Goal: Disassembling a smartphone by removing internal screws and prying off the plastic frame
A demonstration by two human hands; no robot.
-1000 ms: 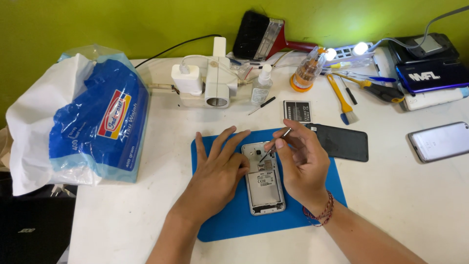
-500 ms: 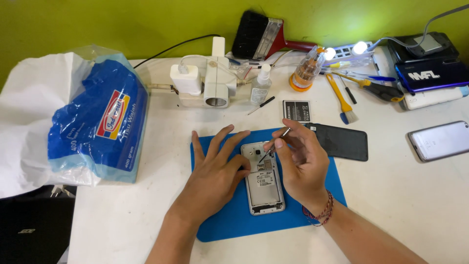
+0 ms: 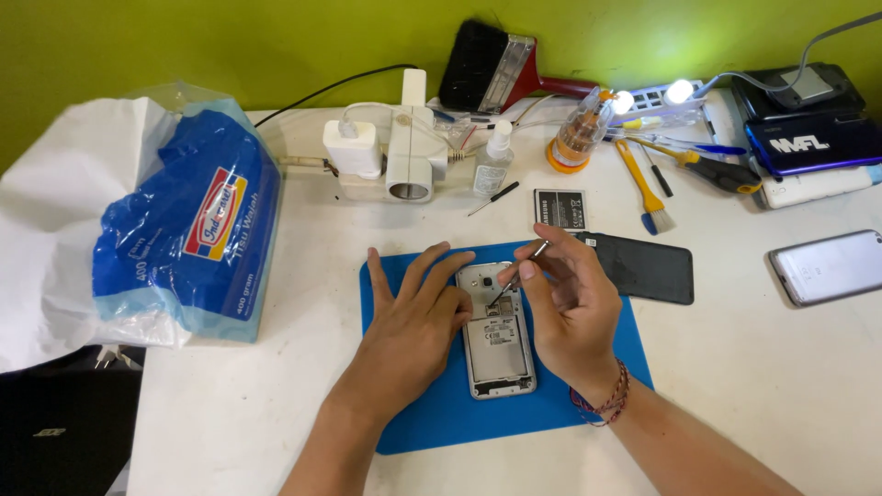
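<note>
Head view, phone: an opened phone with its back cover off lies face down on the blue mat, lengthwise toward the person.
Head view, left hand: the left hand lies flat, fingers spread, palm down on the mat, its fingertips against the phone's left edge, pinning it.
Head view, right hand: the right hand pinches a thin metal tool between thumb and fingers, and the tip is down in the phone's upper part near the camera.
Head view, just beyond the mat: a battery lies flat above the mat's top edge, a dark back cover beside it to the right.
Head view, far right: a silver phone rests alone.
Head view, left: a blue and white packet sits in a white bag.
Head view, back of table: a white adapter block, a brush, a yellow tool.
</note>
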